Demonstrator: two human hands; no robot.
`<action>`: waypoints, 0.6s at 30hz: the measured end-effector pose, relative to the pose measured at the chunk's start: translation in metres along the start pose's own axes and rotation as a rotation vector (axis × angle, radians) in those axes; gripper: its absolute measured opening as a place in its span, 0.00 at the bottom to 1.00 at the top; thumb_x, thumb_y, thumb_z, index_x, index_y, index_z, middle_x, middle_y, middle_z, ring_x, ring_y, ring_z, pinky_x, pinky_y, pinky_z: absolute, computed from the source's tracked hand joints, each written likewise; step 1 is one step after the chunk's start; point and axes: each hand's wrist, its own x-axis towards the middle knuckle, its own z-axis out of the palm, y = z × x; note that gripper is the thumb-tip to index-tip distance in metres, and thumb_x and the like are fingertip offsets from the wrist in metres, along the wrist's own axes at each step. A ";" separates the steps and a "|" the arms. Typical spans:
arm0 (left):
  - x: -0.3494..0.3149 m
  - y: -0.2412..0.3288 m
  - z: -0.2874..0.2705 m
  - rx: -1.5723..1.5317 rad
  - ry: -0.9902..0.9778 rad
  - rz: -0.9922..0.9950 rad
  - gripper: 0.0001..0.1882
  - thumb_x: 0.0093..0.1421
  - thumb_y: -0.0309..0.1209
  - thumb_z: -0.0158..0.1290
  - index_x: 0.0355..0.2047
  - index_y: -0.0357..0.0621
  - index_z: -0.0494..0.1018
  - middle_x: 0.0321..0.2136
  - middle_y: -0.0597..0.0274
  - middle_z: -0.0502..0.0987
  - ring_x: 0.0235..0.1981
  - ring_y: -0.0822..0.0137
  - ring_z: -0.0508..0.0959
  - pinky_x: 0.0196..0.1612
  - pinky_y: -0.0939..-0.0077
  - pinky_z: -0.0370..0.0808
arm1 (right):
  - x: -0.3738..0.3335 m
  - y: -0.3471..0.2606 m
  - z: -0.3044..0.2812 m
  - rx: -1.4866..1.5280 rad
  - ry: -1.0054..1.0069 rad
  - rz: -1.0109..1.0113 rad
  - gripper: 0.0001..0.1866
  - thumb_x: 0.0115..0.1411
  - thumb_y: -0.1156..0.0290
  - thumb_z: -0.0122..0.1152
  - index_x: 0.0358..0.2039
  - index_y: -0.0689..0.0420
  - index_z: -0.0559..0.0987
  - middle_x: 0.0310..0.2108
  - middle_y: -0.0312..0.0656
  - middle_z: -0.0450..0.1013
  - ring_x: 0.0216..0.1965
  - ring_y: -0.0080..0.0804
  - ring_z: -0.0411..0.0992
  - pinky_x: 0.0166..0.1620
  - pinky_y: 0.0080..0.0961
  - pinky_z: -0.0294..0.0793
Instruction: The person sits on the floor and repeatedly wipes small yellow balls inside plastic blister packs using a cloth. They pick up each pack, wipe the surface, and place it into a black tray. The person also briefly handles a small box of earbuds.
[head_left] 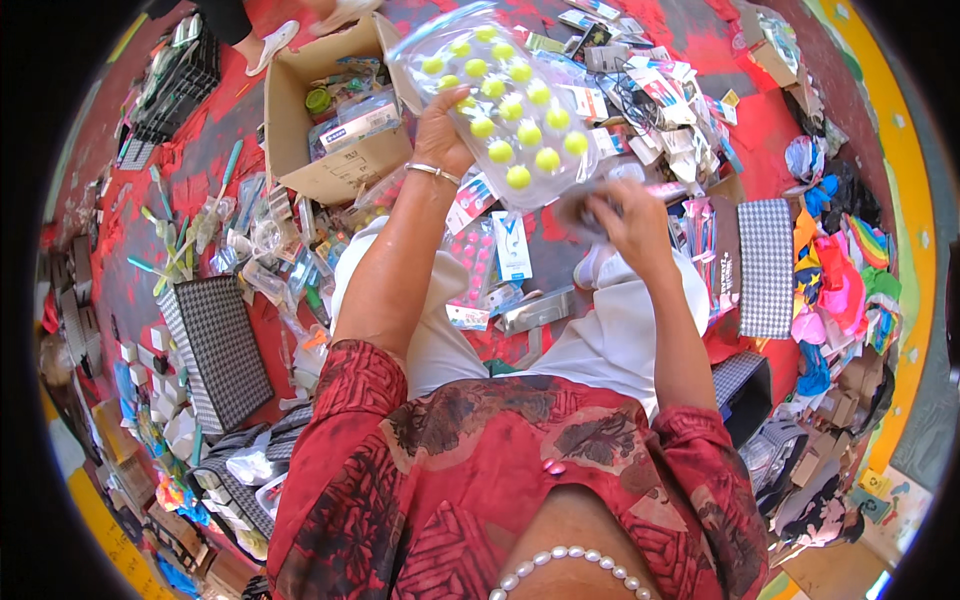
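A clear plastic pack of yellow-green balls set in rows [510, 125] is held up in front of me. My left hand [443, 132] grips it by its left edge, fingers closed. At the pack's lower right corner is my right hand [632, 225], with curled fingers around a dark brownish thing [575, 215] smeared by motion; its kind cannot be made out. Below the pack, between my legs, lie a pack of pink balls [470, 262], a white and blue box [511, 246] and a grey metallic case [537, 310].
An open cardboard box [335, 175] full of packaged goods stands at the far left. Houndstooth-patterned bins [215, 345] flank me, with another [765, 268] on the right. Black crates [175, 85], loose packages and colourful cloths [845, 270] crowd the red floor. Another person's foot [272, 48] shows far left.
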 end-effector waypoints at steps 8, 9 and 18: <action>0.004 -0.002 0.001 0.018 0.288 0.191 0.18 0.50 0.26 0.48 0.44 0.38 0.66 0.41 0.51 0.73 0.43 0.53 0.73 0.50 0.55 0.68 | 0.002 -0.038 0.018 0.052 0.346 -0.027 0.06 0.51 0.67 0.58 0.27 0.54 0.74 0.24 0.41 0.69 0.22 0.40 0.69 0.25 0.31 0.68; 0.004 -0.002 0.000 -0.001 0.306 0.196 0.18 0.50 0.26 0.48 0.44 0.39 0.66 0.41 0.52 0.73 0.43 0.53 0.72 0.50 0.55 0.68 | 0.003 -0.047 0.030 -0.003 0.218 -0.184 0.05 0.51 0.67 0.58 0.27 0.53 0.74 0.25 0.40 0.69 0.21 0.39 0.69 0.24 0.31 0.68; 0.003 0.012 -0.010 -0.101 0.264 0.009 0.17 0.51 0.28 0.46 0.43 0.38 0.66 0.41 0.51 0.73 0.41 0.53 0.73 0.48 0.55 0.69 | 0.089 0.022 -0.002 -0.163 0.632 0.257 0.08 0.51 0.67 0.57 0.26 0.59 0.73 0.23 0.45 0.72 0.24 0.44 0.71 0.28 0.36 0.68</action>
